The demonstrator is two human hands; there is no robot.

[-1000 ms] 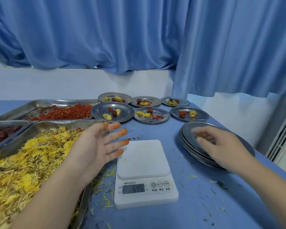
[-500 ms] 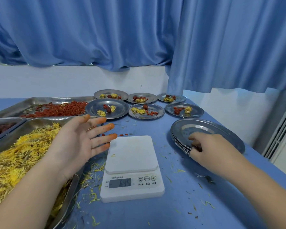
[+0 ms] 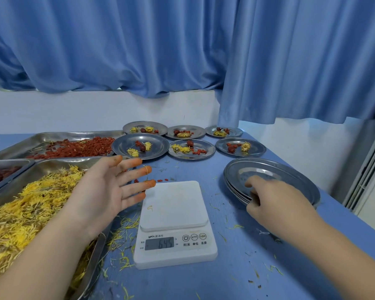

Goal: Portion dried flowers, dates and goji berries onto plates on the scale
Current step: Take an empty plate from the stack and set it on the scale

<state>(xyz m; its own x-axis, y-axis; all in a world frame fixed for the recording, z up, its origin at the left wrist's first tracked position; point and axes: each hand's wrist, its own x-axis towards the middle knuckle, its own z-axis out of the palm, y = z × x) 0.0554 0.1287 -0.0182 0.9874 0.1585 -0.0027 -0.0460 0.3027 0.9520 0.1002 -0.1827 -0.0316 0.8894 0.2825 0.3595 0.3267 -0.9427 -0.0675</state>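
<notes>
A white kitchen scale (image 3: 174, 215) sits in the middle of the blue table with nothing on its platform; its display reads 645. My left hand (image 3: 105, 191) hovers left of the scale, fingers spread and straight, tips stained orange, holding nothing. My right hand (image 3: 275, 202) is at the near rim of a stack of empty steel plates (image 3: 290, 176), thumb on top and fingers curled under the edge. A tray of yellow dried flowers (image 3: 20, 208) lies at the left, a tray of goji berries (image 3: 74, 148) behind it, and a tray of dates (image 3: 0, 174) at the far left.
Several filled steel plates (image 3: 140, 146) stand in two rows at the back by the wall. Loose petals and a few goji berries (image 3: 162, 180) litter the table around the scale. The table's right edge runs close past the plate stack. Blue curtains hang behind.
My right hand slid from on top of the plate stack to its near rim and its fingers curled round the edge. My left hand stayed spread beside the scale.
</notes>
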